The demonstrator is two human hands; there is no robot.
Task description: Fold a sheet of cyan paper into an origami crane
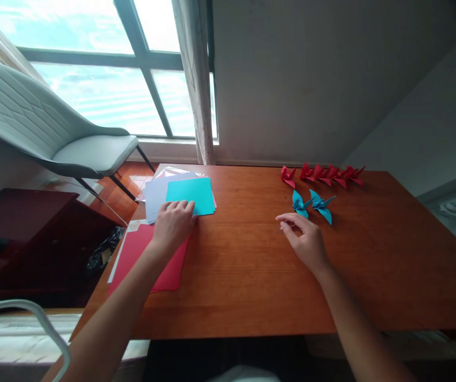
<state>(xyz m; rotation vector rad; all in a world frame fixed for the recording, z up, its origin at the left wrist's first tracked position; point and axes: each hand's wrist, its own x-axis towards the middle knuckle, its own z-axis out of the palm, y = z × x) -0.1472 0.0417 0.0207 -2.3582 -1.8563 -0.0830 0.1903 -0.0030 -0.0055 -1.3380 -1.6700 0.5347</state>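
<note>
"Bright window (96, 101) at the far left, a pale quilted chair (96, 152) before it, then a brown wooden tabletop (236, 276). What's the left hand (173, 225) on?"

"One turquoise paper sheet (191, 191), flat, smooth and straight-edged, at the tabletop's far left. The fingers lie over its near edge; whether that grip is clamped on it, I can't tell."

"What's around it?"

"Pale lavender paper (155, 193) lies partly beneath it. Nearer, red paper (170, 270) lies partly under the left forearm. Overlaps keep me from counting either."

"And the right hand (306, 241)?"

"Its grip is slightly apart, thumb and fingertips near each other, just on the near side of the blue paper cranes (300, 204)."

"How many cranes?"

"Two blue, sharply creased, with pointed wings. Beyond them, at the far right, five red paper cranes (288, 178): four close in a row, one just left of them."
</note>
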